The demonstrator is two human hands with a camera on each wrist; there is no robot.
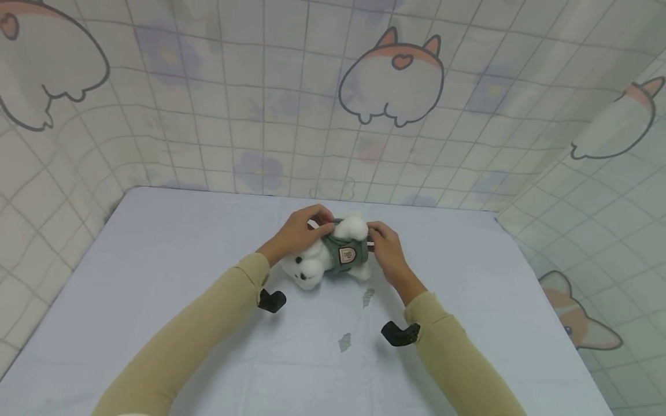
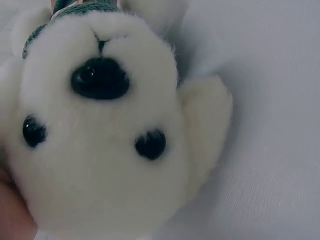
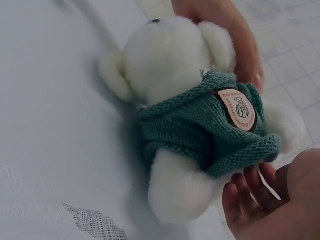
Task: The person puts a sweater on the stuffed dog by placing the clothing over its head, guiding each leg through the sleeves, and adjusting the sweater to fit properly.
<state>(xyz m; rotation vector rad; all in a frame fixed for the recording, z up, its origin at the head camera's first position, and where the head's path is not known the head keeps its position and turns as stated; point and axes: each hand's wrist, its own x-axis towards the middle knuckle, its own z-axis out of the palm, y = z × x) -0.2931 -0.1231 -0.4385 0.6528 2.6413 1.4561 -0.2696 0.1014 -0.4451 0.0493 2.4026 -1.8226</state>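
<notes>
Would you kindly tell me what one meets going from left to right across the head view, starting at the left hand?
Left hand → badge on the green sweater → right hand → printed corgi face.

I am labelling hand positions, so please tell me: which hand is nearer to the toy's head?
Left. The left hand is close beside the toy's head; the right hand is at the opposite end, beside the sweater.

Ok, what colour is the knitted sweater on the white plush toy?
The knitted sweater is muted green, clearest in the right wrist view.
</notes>
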